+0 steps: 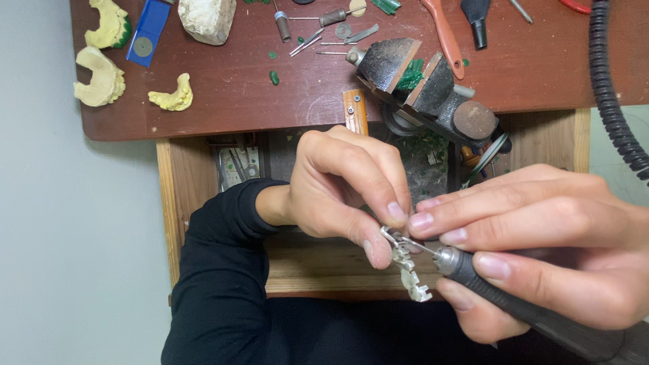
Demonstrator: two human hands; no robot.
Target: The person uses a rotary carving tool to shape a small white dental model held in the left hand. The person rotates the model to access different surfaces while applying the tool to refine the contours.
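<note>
My left hand (341, 189), in a black sleeve, pinches a small whitish metal dental piece (407, 269) between thumb and fingertips, just over an open wooden drawer (172, 203). My right hand (541, 250) grips a dark rotary handpiece (534, 311) like a pen. Its thin bit touches the top of the metal piece, close to my left thumb. The handpiece body runs off toward the lower right corner.
A brown workbench (236, 88) holds several yellow dental casts (101, 74), a white plaster block (206, 19), a blue card with a disc (149, 30), loose burs (307, 42) and a small dark vise (422, 84) clamping green wax. A ribbed black hose (608, 88) hangs at right.
</note>
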